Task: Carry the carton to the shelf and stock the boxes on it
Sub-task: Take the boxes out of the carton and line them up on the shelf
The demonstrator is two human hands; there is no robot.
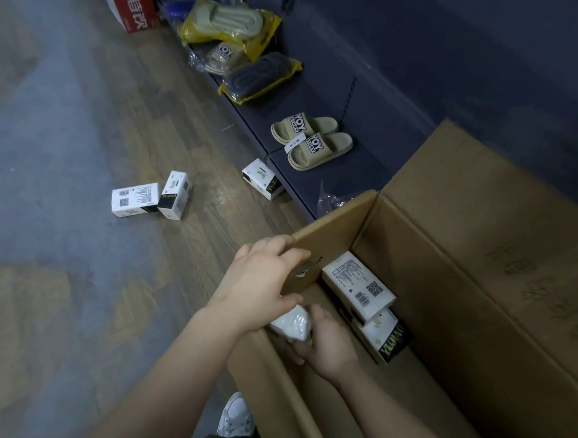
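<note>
- Wood-plank floor (82,119) fills the left of the view, with one white shoe (236,417) at the bottom edge.
- Along it a low dark shelf (338,184) runs diagonally from the upper left to the right. Its board is bare just past the carton's far corner.
- An open brown carton (480,300) stands on the floor at lower right, its far side close against the shelf.
- On the shelf lie bagged slippers (226,23) further off and a loose pair of beige slippers (312,140) nearer.
- The left hand (262,282) grips the carton's rim at its near-left corner, fingers over the edge and thumb on the inner side.
- The right hand (326,344) is down inside that same corner, fingers curled round a white box (290,323). The box is blurred, so how it lies cannot be told.
- Two more boxes (358,288) are stacked against the carton's left wall, just beyond the right hand. Their long axes run from upper left to lower right.
- Three boxes are out on the floor: two loose boxes (150,199) touching each other, well apart from the shelf, and a single box (263,179) against the shelf's foot.
- My judgement is that the bare board lies ahead and slightly left of the held box, past the carton's wall. The right hand would have to lift clear of that rim before going forward.
</note>
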